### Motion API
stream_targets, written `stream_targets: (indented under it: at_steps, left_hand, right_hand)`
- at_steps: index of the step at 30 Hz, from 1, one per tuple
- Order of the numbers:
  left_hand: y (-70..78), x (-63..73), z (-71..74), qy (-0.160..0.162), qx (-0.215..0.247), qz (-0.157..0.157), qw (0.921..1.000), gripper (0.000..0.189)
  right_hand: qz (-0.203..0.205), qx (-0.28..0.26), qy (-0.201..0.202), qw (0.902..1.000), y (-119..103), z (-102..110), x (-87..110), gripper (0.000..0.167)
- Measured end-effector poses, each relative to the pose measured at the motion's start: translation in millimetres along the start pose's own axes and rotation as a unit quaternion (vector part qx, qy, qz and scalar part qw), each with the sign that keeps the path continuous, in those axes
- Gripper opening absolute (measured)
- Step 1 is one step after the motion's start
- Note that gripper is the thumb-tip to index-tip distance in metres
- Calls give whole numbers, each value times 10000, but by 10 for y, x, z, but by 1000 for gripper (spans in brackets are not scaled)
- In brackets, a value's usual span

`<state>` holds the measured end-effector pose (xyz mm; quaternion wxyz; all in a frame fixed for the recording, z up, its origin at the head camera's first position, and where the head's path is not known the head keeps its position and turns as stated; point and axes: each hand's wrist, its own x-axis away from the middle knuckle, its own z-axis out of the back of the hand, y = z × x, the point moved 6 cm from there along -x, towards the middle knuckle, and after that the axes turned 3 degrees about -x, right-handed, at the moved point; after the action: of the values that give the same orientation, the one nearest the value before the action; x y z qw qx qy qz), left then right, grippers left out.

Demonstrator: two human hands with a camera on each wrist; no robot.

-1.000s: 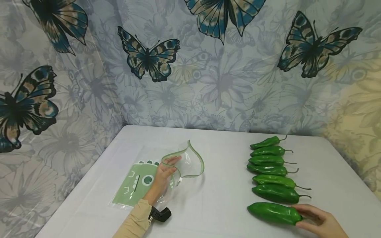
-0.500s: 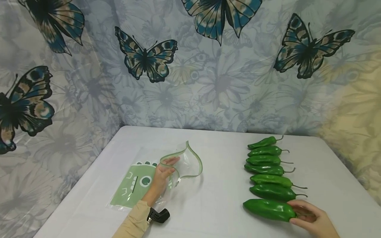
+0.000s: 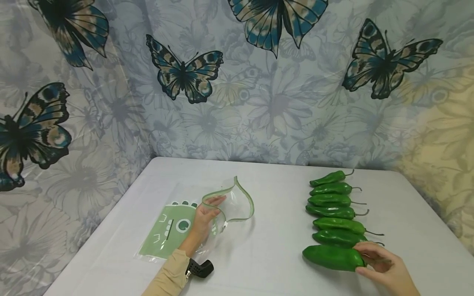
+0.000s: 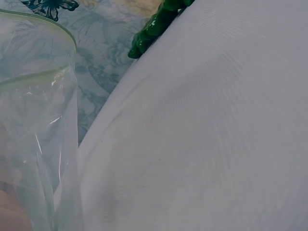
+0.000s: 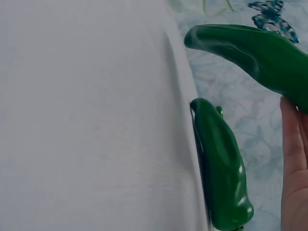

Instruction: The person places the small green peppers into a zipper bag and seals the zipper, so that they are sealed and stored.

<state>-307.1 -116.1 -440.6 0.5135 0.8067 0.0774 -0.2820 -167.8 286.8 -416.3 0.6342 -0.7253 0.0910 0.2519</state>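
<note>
My left hand point(image 3: 204, 216) holds a clear zip bag point(image 3: 253, 203) by its near-left side. The bag's green-edged mouth gapes; exactly how the fingers lie at the film is hard to tell. In the left wrist view the clear bag point(image 4: 38, 120) fills the left side. My right hand point(image 3: 386, 267) grips a large green pepper point(image 3: 333, 258) at its stem end, tip pointing left. In the right wrist view this pepper point(image 5: 240, 48) is off the table, above another green pepper point(image 5: 221, 168). Several more green peppers point(image 3: 329, 200) lie in a column behind it.
A flat clear bag with a green one-eyed monster print point(image 3: 159, 234) lies beneath the left forearm. A black device point(image 3: 200, 268) sits at the left wrist. White cloth covers the table point(image 3: 274, 230); butterfly-patterned fabric point(image 3: 274, 111) hangs behind and at the left.
My right hand has lifted the large pepper and brought it slightly back and left, so it now overlaps the nearest pepper in the column. My left hand and the zip bag stay in place.
</note>
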Motion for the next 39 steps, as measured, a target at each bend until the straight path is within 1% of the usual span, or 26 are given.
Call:
stream_targets:
  at_steps: [2,9,12,14,17,20,25,32,36,39]
  left_hand:
    - [2,1,2,46,-28,0,10000,33]
    - [-4,-9,3,120,-193,190,9996,40]
    - [21,-14,3,90,-206,146,9996,42]
    - [40,-19,10,74,-179,107,9998,40]
    - [67,-30,22,82,-159,99,9998,35]
    - [72,-29,39,117,-215,129,9996,35]
    - [60,8,58,120,-288,147,9994,40]
    - [53,12,47,162,-171,94,9997,37]
    - [37,7,33,154,-78,70,9998,35]
    - [30,5,29,172,-104,95,9998,38]
  right_hand:
    - [-16,48,78,10000,-14,3,-42,45]
    - [303,17,-2,9995,-58,-29,-99,46]
    - [328,-95,23,9994,-44,-56,-107,48]
    - [281,-5,86,9996,-29,-73,-119,49]
    - [120,288,326,9990,-7,-73,-143,49]
    - [-16,486,487,9976,2,-55,-168,48]
    - [-102,489,481,9976,3,-36,-190,48]
    - [-379,928,615,9931,26,-10,-230,45]
    - [-407,810,643,9938,47,1,-259,44]
    - [-340,504,643,9961,47,-4,-285,44]
